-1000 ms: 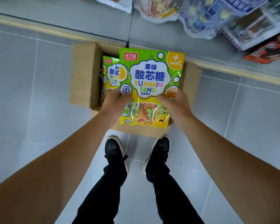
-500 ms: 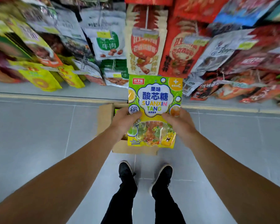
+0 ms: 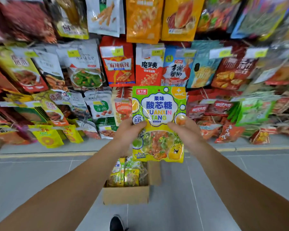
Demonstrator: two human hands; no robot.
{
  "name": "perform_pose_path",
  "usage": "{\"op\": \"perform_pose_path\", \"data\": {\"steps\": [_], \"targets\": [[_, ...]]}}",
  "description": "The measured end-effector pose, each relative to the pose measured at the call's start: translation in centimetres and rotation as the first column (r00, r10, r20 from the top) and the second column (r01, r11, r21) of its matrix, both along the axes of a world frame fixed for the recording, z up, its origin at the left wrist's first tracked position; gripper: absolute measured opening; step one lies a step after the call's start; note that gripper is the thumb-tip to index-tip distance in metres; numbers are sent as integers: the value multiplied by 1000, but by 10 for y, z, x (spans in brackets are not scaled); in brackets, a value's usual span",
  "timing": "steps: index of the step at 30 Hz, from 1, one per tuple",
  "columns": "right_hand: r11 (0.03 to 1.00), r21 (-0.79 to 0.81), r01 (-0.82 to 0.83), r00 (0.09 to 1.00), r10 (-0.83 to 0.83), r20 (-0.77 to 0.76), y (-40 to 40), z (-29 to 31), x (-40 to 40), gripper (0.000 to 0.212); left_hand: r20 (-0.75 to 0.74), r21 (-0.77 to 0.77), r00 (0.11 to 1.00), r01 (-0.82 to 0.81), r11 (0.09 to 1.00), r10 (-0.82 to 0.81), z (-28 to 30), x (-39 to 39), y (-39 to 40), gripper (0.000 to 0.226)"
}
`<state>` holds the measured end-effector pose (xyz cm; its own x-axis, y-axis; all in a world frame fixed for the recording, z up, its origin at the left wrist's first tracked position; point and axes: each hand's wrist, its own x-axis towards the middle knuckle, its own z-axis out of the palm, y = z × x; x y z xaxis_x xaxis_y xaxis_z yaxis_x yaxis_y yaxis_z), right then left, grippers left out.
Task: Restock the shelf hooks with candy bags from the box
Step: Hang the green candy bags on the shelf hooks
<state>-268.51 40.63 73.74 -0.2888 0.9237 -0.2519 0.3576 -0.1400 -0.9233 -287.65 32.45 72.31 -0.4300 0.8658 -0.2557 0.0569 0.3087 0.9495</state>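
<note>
A green and yellow candy bag [image 3: 158,112] is held upright in front of the shelf hooks. My left hand [image 3: 128,130] grips its left edge and my right hand [image 3: 185,130] grips its right edge, thumbs on the front. Below, an open cardboard box [image 3: 126,195] stands on the floor with several more candy bags [image 3: 125,174] standing in it. The shelf wall [image 3: 117,64] behind is hung with rows of snack bags on hooks.
The shelf base ledge [image 3: 57,147] with a yellow strip runs across just behind the box. Grey tiled floor [image 3: 40,177] spreads to both sides. The tip of a black shoe [image 3: 117,222] shows at the bottom edge.
Both hands have lifted the candy bag from over the box up to shelf height. The view tilted up, so more hanging rows show and the box sits lower.
</note>
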Motion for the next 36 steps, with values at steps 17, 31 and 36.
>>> {"op": "perform_pose_path", "data": {"steps": [17, 31, 36], "targets": [[942, 328, 67, 973, 11, -229, 70, 216, 220, 13, -261, 397, 952, 255, 882, -158, 217, 202, 99, 58], [881, 444, 166, 941, -7, -337, 269, 338, 233, 49, -348, 566, 930, 311, 764, -121, 349, 213, 301, 25], [890, 416, 186, 875, 42, -482, 329, 369, 227, 16, -332, 593, 927, 348, 726, -173, 393, 214, 358, 33]]}}
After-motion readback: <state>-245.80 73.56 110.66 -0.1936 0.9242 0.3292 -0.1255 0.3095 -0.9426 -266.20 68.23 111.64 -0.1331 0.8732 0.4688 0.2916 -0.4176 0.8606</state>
